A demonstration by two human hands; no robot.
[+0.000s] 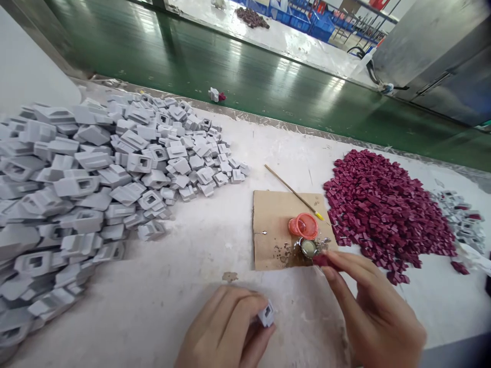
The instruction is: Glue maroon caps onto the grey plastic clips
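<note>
Between thumb and fingers, my left hand (226,329) grips a grey plastic part (266,314) with a rectangular opening, over the table's near side. My right hand (374,301) pinches a small maroon plastic piece (321,259) by the cardboard's lower right corner. That piece is right beside a small round dish (308,248) of pale liquid; whether they touch I cannot tell. Behind the dish, an orange-red cup (303,226) lies tilted on the cardboard sheet (268,209). A thin stick (291,190) with a yellow tip rests across the cardboard's far edge. Wet spots mark the cardboard.
A large heap of grey parts (126,168) covers the left. On the right lies a maroon pile (387,209), with more grey parts (462,217) beyond it. Across the back runs a green conveyor belt (253,66), carrying a grey-and-maroon assembly (217,95). A metal machine (441,56) stands far right.
</note>
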